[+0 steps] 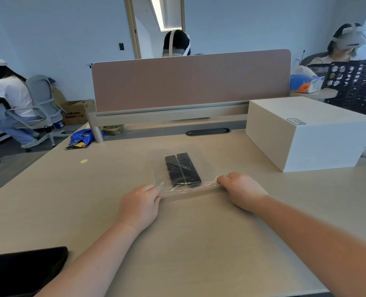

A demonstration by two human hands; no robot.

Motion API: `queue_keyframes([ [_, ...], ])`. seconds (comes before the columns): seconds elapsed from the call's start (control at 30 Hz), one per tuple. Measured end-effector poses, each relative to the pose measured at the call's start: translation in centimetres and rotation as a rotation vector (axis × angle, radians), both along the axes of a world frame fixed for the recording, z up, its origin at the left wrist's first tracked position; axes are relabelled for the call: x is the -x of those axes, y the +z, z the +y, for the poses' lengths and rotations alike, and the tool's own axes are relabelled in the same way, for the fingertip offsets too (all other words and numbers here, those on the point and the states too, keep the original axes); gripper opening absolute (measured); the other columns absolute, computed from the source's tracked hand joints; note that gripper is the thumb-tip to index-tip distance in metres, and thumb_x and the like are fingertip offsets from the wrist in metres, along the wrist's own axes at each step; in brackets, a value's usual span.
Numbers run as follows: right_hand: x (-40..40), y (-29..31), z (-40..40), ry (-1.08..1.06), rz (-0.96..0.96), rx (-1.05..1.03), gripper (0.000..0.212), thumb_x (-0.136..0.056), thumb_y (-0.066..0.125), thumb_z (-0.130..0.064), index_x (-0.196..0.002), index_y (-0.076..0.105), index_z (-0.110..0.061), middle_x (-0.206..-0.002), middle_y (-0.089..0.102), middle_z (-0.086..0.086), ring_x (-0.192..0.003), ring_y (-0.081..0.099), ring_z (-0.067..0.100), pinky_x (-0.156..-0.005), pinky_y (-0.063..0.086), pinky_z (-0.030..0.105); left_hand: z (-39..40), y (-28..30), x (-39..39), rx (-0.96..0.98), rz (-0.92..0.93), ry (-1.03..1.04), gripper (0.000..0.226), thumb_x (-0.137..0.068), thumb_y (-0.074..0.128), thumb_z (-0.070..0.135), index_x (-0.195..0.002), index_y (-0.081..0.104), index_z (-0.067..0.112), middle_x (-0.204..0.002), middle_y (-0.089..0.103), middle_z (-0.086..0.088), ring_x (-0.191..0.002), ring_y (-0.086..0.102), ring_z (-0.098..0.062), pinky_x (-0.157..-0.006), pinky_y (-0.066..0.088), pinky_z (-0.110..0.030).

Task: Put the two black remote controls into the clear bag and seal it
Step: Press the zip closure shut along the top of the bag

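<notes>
Pale wood worktop (199,243) fills the near view, backed by a pinkish divider panel (190,79) in an office where other people sit wearing headsets. At the near left corner lies a dark flat device (21,271); farther back on the left sit a small yellow dot (84,161) and a blue snack packet (81,138). Left hand (140,205) rests on the worktop with its fingers (155,195) pinched on the left end of the near edge of the clear bag (158,168). Inside the bag, flat on the worktop, lie the two black remote controls (182,169), side by side and touching, long axes running away from the viewer. Right hand (241,189) has its fingers (222,180) curled closed on the right end of the same bag edge, which stretches crinkled between the two hands. A white box (310,133) stands at the far right
</notes>
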State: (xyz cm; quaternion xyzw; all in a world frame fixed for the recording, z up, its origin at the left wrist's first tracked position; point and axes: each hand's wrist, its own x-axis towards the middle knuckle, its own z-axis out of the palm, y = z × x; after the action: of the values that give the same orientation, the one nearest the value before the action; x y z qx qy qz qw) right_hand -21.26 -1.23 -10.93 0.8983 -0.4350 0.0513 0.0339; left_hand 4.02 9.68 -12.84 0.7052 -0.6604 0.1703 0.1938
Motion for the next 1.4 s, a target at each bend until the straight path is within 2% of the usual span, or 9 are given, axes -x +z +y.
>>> queue_keyframes([
  [0.13, 0.7, 0.5, 0.2, -0.006, -0.053, -0.109, 0.052, -0.089, 0.036, -0.005, -0.135, 0.041, -0.028, -0.125, 0.052, 0.006, -0.110, 0.055, 0.032, -0.089, 0.048, 0.035, 0.4, 0.3, -0.3, -0.060, 0.063, -0.035, 0.022, -0.081, 0.057, 0.043, -0.077, 0.068, 0.025, -0.076, 0.067, 0.007, -0.080, 0.063, -0.020, -0.057, 0.048, -0.029],
  [0.23, 1.1, 1.0, -0.1, -0.101, -0.208, -0.107, 0.054, -0.089, 0.037, -0.003, -0.137, 0.044, -0.026, -0.128, 0.053, 0.007, -0.115, 0.054, 0.030, -0.091, 0.047, 0.034, 0.9, 1.3, -0.7, -0.025, 0.225, -0.037, 0.053, -0.072, 0.038, 0.069, -0.092, 0.068, 0.030, -0.083, 0.065, 0.009, -0.079, 0.062, -0.015, -0.060, 0.045, -0.027],
  [0.43, -2.1, 1.8, -2.6, -0.381, -0.704, -0.277, 0.032, -0.091, 0.039, -0.013, -0.114, 0.062, -0.016, -0.112, 0.067, 0.010, -0.101, 0.060, 0.030, -0.086, 0.051, 0.035, -1.4, 2.7, -1.9, 0.169, 0.626, 0.118, 0.066, -0.087, 0.026, 0.059, -0.074, 0.065, 0.006, -0.083, 0.069, -0.021, -0.079, 0.061, -0.033, -0.068, 0.050, -0.047],
  [0.53, -4.5, 2.1, -4.3, -0.428, -0.668, -0.408, 0.033, -0.095, 0.049, -0.029, -0.120, 0.060, -0.010, -0.121, 0.063, 0.011, -0.109, 0.058, 0.028, -0.084, 0.045, 0.029, -4.5, 2.4, -3.0, 0.038, 0.719, 0.293, 0.038, -0.091, 0.043, 0.041, -0.101, 0.064, 0.011, -0.098, 0.069, -0.014, -0.082, 0.060, -0.030, -0.074, 0.047, -0.038],
  [0.63, -6.1, 2.0, -5.8, -0.449, -0.669, -0.468, 0.049, -0.092, 0.058, -0.035, -0.130, 0.053, -0.005, -0.130, 0.059, 0.011, -0.119, 0.055, 0.028, -0.095, 0.045, 0.034, -7.2, 1.5, -3.3, -0.096, 0.860, 0.381, 0.044, -0.084, 0.056, 0.043, -0.119, 0.055, 0.016, -0.111, 0.066, -0.009, -0.095, 0.064, -0.030, -0.092, 0.049, -0.041],
  [0.87, -7.0, 0.9, -7.6, -0.423, -0.747, -0.521, 0.049, -0.091, 0.046, 0.001, -0.133, 0.052, -0.024, -0.131, 0.056, 0.011, -0.103, 0.059, 0.028, -0.083, 0.050, 0.031, -10.5, 0.7, -1.6, 0.023, 0.978, 0.363, 0.032, -0.078, 0.068, 0.016, -0.110, 0.062, 0.012, -0.105, 0.069, -0.015, -0.090, 0.064, -0.032, -0.085, 0.053, -0.042],
  [1.1, -3.2, 0.1, -9.8, -0.473, -0.781, -0.378, 0.038, -0.091, 0.049, -0.003, -0.121, 0.064, -0.021, -0.121, 0.063, 0.010, -0.090, 0.055, 0.021, -0.077, 0.042, 0.023, -13.8, 0.3, 1.6, 0.048, 0.929, 0.249, 0.029, -0.078, 0.068, 0.010, -0.107, 0.064, 0.009, -0.100, 0.070, -0.013, -0.088, 0.061, -0.026, -0.081, 0.044, -0.029],
  [1.2, -1.4, -0.2, -10.9, -0.545, -0.767, -0.293, 0.035, -0.092, 0.047, -0.006, -0.121, 0.063, -0.019, -0.120, 0.064, 0.011, -0.104, 0.059, 0.028, -0.086, 0.047, 0.029, -16.1, 0.2, 3.4, 0.037, 0.904, 0.197, 0.026, -0.079, 0.066, 0.010, -0.106, 0.065, 0.008, -0.100, 0.070, -0.012, -0.095, 0.061, -0.027, -0.080, 0.042, -0.027],
  [1.4, 0.8, 0.2, -13.0, -0.660, -0.523, -0.093, 0.036, -0.091, 0.040, 0.003, -0.118, 0.060, -0.009, -0.116, 0.062, 0.015, -0.104, 0.059, 0.034, -0.085, 0.049, 0.036, -20.3, 0.2, 7.0, 0.029, 0.864, 0.134, 0.022, -0.082, 0.063, 0.012, -0.104, 0.066, 0.008, -0.101, 0.071, -0.011, -0.100, 0.059, -0.026, -0.083, 0.044, -0.030],
])
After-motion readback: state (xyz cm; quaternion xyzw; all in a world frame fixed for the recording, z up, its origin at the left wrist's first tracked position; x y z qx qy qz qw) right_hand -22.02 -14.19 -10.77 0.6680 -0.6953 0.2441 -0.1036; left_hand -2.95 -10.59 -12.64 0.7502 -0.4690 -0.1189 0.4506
